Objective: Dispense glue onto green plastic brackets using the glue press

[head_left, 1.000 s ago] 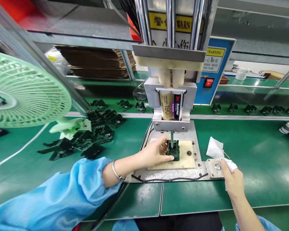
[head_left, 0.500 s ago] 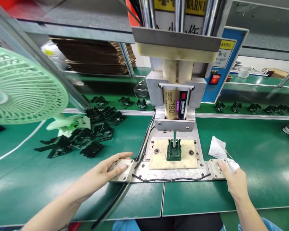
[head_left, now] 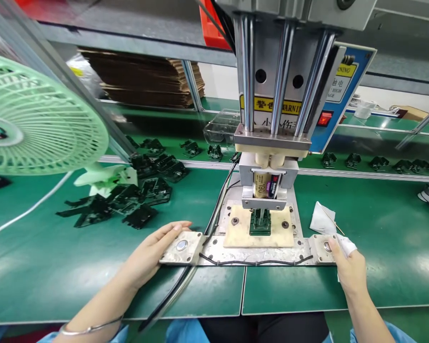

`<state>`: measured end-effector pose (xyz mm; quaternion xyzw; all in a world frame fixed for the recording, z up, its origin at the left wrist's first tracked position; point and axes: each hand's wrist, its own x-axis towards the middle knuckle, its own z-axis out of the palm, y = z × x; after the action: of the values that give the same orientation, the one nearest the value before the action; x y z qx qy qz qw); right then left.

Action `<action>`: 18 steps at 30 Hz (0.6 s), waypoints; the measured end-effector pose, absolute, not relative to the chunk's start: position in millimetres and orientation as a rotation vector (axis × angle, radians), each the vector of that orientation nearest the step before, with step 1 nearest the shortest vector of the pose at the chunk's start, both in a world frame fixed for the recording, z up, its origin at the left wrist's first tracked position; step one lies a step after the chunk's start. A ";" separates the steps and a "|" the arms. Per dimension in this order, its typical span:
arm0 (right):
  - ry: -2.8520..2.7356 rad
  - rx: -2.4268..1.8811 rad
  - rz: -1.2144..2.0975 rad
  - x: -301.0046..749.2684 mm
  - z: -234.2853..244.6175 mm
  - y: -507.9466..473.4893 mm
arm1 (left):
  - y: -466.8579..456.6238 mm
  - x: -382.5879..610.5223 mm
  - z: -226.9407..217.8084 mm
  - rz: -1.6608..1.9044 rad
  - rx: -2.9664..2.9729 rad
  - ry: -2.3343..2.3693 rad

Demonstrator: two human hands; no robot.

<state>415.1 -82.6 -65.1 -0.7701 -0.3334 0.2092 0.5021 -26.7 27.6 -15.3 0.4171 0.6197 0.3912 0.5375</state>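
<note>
My left hand (head_left: 155, 250) rests against the outer side of the left button box (head_left: 185, 247), fingers stretched along its back edge. Its thumb is off the round silver button. My right hand (head_left: 352, 269) is at the right button box (head_left: 319, 250), thumb by its button, other fingers curled and partly hidden around a white wipe (head_left: 345, 244). Between the boxes, a dark green plastic part (head_left: 260, 223) sits on a cream fixture plate (head_left: 232, 233). Above it stands the press head with a twin adhesive cartridge (head_left: 266, 185), its nozzle down at the part.
A green fan (head_left: 39, 119) stands at the left, beside a pile of dark plastic parts (head_left: 124, 200). Similar parts line the back rail. A white wipe with a thin stick (head_left: 332, 221) lies behind the right box. Black cables (head_left: 185, 281) cross the table edge.
The press head and cartridge have come down toward the green part. My left thumb has lifted off its button and moved back to the box's edge. My right hand stays almost still.
</note>
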 end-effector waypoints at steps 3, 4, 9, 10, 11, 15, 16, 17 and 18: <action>-0.793 -1.862 0.529 414.7 -64.6 -81.9 | 28.2 -28.1 -17.0 0.908 0.883 1.396; -0.790 -1.860 0.531 414.2 -63.9 -81.7 | 28.5 -28.5 -17.4 0.911 0.864 1.384; -0.779 -1.847 0.538 412.0 -60.6 -81.5 | 28.7 -29.8 -18.2 0.907 0.844 1.383; -0.782 -1.848 0.532 412.0 -60.3 -81.6 | 28.6 -29.8 -18.0 0.906 0.846 1.383; -0.784 -1.851 0.523 412.0 -60.2 -81.8 | 28.5 -29.9 -17.9 0.906 0.849 1.383; -0.781 -1.851 0.514 412.2 -60.0 -82.2 | 29.0 -29.9 -18.2 0.903 0.862 1.389; -0.774 -1.856 0.525 412.1 -59.8 -82.1 | 29.2 -30.0 -18.5 0.903 0.864 1.391; -0.766 -1.863 0.536 412.0 -59.6 -82.1 | 29.3 -30.1 -18.9 0.901 0.867 1.391; -0.760 -1.871 0.544 412.0 -59.6 -82.0 | 29.3 -30.2 -19.2 0.901 0.868 1.392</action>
<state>412.0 -82.0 -59.6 -0.7740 -0.3143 0.2252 0.5014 -30.2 29.3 -19.2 0.3734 0.5988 0.3874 0.5932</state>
